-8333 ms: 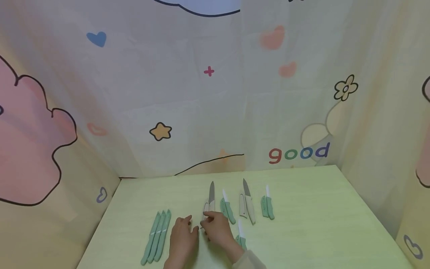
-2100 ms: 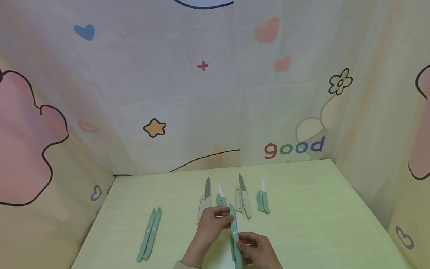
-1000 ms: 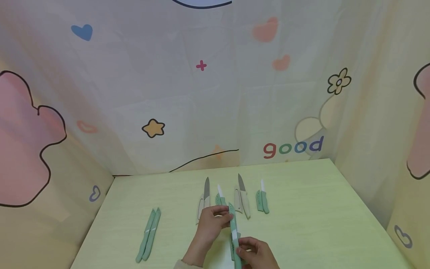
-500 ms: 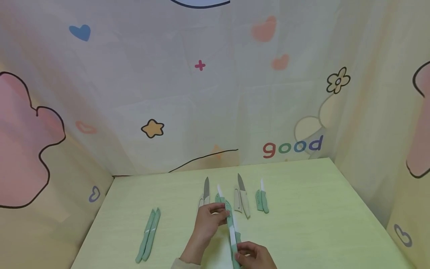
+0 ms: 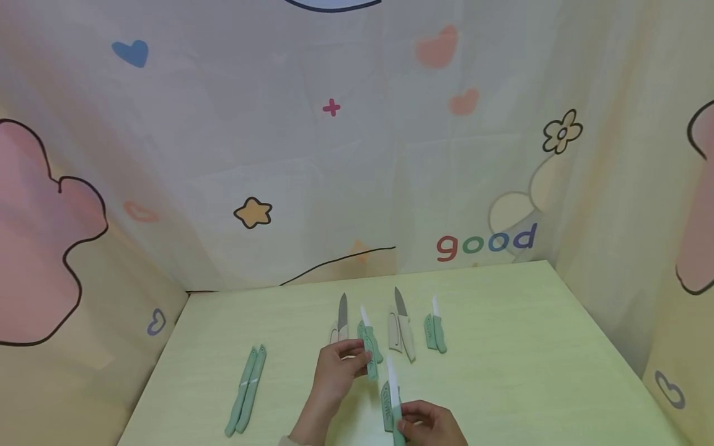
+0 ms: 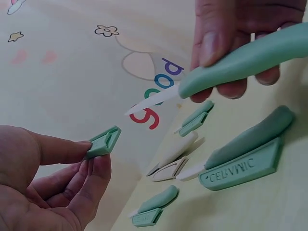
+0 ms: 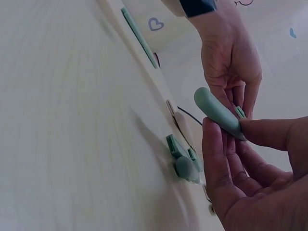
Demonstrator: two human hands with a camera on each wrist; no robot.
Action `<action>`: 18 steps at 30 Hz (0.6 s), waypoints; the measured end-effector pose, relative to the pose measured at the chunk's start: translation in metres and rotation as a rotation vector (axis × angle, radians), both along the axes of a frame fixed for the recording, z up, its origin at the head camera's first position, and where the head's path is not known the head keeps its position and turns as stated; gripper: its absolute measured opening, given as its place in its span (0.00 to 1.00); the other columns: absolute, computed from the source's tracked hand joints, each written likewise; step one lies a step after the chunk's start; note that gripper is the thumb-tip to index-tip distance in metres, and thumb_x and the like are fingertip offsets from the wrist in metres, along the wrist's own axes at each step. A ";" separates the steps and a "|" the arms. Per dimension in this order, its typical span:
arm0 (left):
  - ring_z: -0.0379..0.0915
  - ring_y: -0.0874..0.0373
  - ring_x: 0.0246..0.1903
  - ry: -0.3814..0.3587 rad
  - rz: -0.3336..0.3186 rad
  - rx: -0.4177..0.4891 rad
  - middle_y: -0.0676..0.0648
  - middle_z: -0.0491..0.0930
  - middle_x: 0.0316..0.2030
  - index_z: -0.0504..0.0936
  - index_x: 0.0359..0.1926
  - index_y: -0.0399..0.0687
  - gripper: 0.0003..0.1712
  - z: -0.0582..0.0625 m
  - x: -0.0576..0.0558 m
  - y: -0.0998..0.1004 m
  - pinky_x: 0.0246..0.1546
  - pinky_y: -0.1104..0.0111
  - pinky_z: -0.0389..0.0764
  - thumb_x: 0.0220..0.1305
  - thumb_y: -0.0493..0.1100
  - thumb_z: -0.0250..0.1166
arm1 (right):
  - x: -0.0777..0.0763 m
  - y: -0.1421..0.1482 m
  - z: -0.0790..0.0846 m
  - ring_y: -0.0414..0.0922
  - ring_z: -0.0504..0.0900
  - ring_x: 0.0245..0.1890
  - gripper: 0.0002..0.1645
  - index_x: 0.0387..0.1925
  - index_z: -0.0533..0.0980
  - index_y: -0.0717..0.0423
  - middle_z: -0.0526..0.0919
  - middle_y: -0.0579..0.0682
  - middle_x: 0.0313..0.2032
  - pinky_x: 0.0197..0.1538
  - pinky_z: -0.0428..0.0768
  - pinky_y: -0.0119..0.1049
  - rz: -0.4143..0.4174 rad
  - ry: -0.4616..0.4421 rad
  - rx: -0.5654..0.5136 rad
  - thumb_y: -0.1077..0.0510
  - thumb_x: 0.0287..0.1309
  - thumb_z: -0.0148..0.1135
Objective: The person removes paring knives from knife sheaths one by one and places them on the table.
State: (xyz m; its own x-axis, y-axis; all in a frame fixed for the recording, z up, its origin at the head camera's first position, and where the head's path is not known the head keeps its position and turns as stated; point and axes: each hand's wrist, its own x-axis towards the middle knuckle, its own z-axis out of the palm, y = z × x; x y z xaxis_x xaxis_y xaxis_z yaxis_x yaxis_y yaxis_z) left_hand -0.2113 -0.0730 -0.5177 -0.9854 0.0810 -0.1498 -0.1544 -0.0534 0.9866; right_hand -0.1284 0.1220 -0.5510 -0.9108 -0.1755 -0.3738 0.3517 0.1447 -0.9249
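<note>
My left hand (image 5: 336,370) pinches a small green knife sheath (image 6: 102,144) between thumb and fingers. In my right hand (image 5: 431,422) is a paring knife (image 6: 240,62) with a green handle, its white blade bare and pointing forward. A gap separates the blade tip from the sheath in the left wrist view. Below the hands on the table lies another green paring knife (image 6: 250,137) beside its sheath marked "CERAMIC" (image 6: 240,171); the held knife partly hides this pair in the head view. In the right wrist view the held handle (image 7: 216,113) shows end-on.
Two sheathed green knives (image 5: 245,390) lie side by side at the left. Along the back are two beige-handled knives with grey blades, one at centre (image 5: 343,316) and one farther right (image 5: 406,328), plus two unsheathed green knives, including one at right (image 5: 439,334). Printed curtain (image 5: 301,155) surrounds the table.
One of three sheathed green knives has left the left-hand row. Both hands held it; its sheath has since come off the blade, the left hand moving away left with the sheath.
</note>
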 end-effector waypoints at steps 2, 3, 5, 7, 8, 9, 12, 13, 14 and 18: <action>0.80 0.50 0.33 -0.007 -0.012 -0.014 0.39 0.79 0.36 0.78 0.49 0.26 0.17 -0.002 0.003 0.001 0.35 0.63 0.87 0.57 0.29 0.66 | 0.000 0.002 0.000 0.44 0.80 0.31 0.21 0.47 0.78 0.70 0.83 0.48 0.32 0.33 0.84 0.36 0.002 0.026 -0.023 0.60 0.56 0.66; 0.80 0.50 0.33 -0.010 -0.018 -0.021 0.39 0.79 0.36 0.78 0.48 0.26 0.17 -0.003 0.005 0.003 0.35 0.63 0.87 0.57 0.29 0.66 | 0.000 0.003 0.000 0.45 0.81 0.31 0.21 0.48 0.77 0.71 0.83 0.49 0.32 0.33 0.85 0.37 0.000 0.034 -0.042 0.60 0.56 0.66; 0.80 0.52 0.33 -0.008 -0.036 -0.040 0.41 0.79 0.35 0.79 0.48 0.28 0.17 -0.004 0.009 0.006 0.34 0.63 0.87 0.57 0.30 0.67 | -0.001 0.005 0.001 0.46 0.81 0.32 0.23 0.49 0.76 0.72 0.83 0.49 0.32 0.33 0.86 0.39 -0.011 0.045 -0.076 0.59 0.57 0.65; 0.79 0.53 0.33 -0.008 -0.053 -0.053 0.42 0.79 0.35 0.81 0.47 0.30 0.16 -0.005 0.015 0.009 0.33 0.64 0.87 0.57 0.31 0.68 | -0.001 0.007 0.002 0.46 0.81 0.32 0.23 0.50 0.75 0.72 0.83 0.49 0.33 0.32 0.87 0.41 -0.031 0.031 -0.100 0.58 0.58 0.65; 0.79 0.54 0.32 -0.007 -0.061 -0.058 0.43 0.80 0.35 0.81 0.47 0.31 0.16 -0.005 0.018 0.012 0.33 0.64 0.87 0.57 0.32 0.68 | -0.002 0.008 0.003 0.46 0.81 0.32 0.24 0.51 0.75 0.72 0.83 0.50 0.34 0.32 0.87 0.42 -0.042 0.025 -0.108 0.58 0.59 0.65; 0.80 0.54 0.32 -0.008 -0.069 -0.061 0.43 0.80 0.34 0.82 0.46 0.32 0.15 -0.007 0.020 0.014 0.33 0.64 0.87 0.57 0.32 0.68 | -0.002 0.009 0.003 0.46 0.81 0.31 0.24 0.52 0.75 0.72 0.83 0.50 0.34 0.31 0.87 0.43 -0.054 0.021 -0.114 0.58 0.59 0.65; 0.80 0.54 0.32 -0.022 -0.099 -0.077 0.44 0.80 0.33 0.83 0.45 0.34 0.14 -0.010 0.027 0.021 0.31 0.64 0.87 0.56 0.33 0.68 | -0.003 0.014 0.004 0.48 0.81 0.31 0.25 0.54 0.73 0.70 0.84 0.51 0.35 0.31 0.87 0.43 -0.081 0.012 -0.116 0.57 0.61 0.64; 0.80 0.55 0.31 -0.030 -0.108 -0.086 0.45 0.80 0.32 0.83 0.45 0.35 0.14 -0.012 0.028 0.023 0.31 0.64 0.87 0.56 0.34 0.68 | -0.004 0.015 0.004 0.48 0.81 0.31 0.26 0.55 0.73 0.70 0.85 0.51 0.35 0.31 0.87 0.43 -0.090 0.013 -0.117 0.56 0.61 0.63; 0.80 0.55 0.31 -0.040 -0.118 -0.095 0.45 0.80 0.32 0.83 0.45 0.36 0.14 -0.013 0.030 0.026 0.30 0.64 0.87 0.56 0.34 0.68 | -0.004 0.016 0.004 0.49 0.82 0.32 0.27 0.57 0.72 0.69 0.85 0.52 0.36 0.31 0.87 0.43 -0.097 0.013 -0.119 0.56 0.62 0.63; 0.79 0.57 0.28 -0.076 -0.151 -0.123 0.47 0.80 0.32 0.84 0.45 0.39 0.14 -0.017 0.035 0.035 0.24 0.65 0.87 0.57 0.36 0.68 | -0.006 0.022 0.005 0.50 0.82 0.33 0.30 0.60 0.70 0.66 0.86 0.53 0.37 0.31 0.87 0.44 -0.126 0.006 -0.103 0.54 0.62 0.63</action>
State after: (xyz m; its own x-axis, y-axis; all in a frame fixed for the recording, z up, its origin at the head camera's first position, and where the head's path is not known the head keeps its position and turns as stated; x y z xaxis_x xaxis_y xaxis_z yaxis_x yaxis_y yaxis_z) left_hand -0.1766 -0.0384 -0.5350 -0.9488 0.2032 -0.2417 -0.2262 0.0966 0.9693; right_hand -0.1343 0.1437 -0.5464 -0.9300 -0.0969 -0.3546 0.3559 0.0039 -0.9345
